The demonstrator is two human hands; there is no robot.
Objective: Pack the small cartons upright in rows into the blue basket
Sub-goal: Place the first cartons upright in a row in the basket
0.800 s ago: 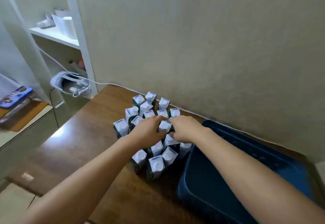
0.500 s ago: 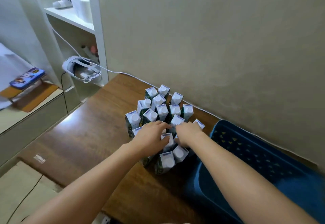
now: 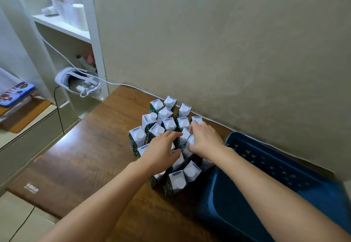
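beside the cartons (image 3: 169, 124), the blue basket (image 3: 284, 177) holds none.

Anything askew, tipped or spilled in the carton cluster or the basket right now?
Nothing stands out. The small cartons stand upright, capped, in a tight cluster on the wooden table, no spill visible. The blue basket beside them looks empty. Left hand and right hand cover the middle cartons, so those can't be checked.
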